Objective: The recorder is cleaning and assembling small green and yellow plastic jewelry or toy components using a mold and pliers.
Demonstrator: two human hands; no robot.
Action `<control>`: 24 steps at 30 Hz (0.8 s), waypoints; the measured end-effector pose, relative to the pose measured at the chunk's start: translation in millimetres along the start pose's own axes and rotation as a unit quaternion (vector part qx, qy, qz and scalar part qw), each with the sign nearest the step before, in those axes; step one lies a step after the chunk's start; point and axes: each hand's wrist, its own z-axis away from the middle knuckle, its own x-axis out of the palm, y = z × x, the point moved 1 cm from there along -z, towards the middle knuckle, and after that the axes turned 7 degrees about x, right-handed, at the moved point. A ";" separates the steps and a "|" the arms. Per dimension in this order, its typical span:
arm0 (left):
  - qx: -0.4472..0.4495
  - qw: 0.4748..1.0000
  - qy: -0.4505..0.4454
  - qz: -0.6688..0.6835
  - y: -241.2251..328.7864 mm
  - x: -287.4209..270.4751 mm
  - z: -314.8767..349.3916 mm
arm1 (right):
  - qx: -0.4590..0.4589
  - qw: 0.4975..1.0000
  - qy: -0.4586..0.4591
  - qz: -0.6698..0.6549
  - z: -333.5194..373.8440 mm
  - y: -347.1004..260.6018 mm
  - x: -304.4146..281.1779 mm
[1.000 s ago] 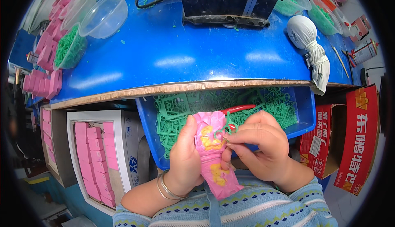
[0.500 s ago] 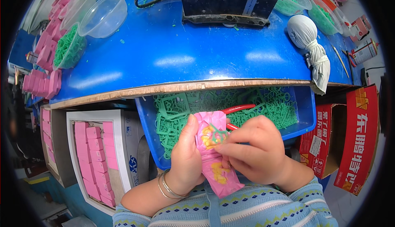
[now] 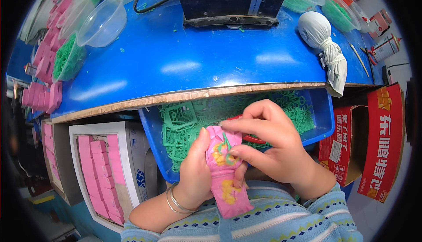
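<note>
My left hand [image 3: 195, 171] is closed round the left edge of a pink rubber mould [image 3: 229, 203], folded open, with yellow patches on its inner faces. A thin green wax piece [image 3: 227, 147] stands out of the upper half. My right hand [image 3: 279, 147] is at the mould's right side: its index fingertip rests on the top edge, the thumb is by the green piece, and other fingers curl at the edge. Behind it, red handles [image 3: 255, 139] of a tool show; the rest of the tool is hidden. Beneath is a blue bin [image 3: 324, 114] of green wax scraps [image 3: 180, 130].
A blue table [image 3: 193, 48] with a worn wooden edge bears a black machine [image 3: 233, 0], clear plastic bowls [image 3: 103, 22] and a tied white cloth pouch [image 3: 316, 29]. Pink blocks fill a white-framed box [image 3: 127, 154] at left. Red cartons [image 3: 382, 141] stand at right.
My right index finger has lifted off the green piece and reached up to the mould's top edge. The thumb remains near the green piece. The whole view has shifted slightly.
</note>
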 end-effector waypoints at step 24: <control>-0.021 1.000 -0.002 -0.002 -3.0 2.2 -0.8 | 0.077 0.986 -0.061 -0.135 -2.3 6.1 -2.6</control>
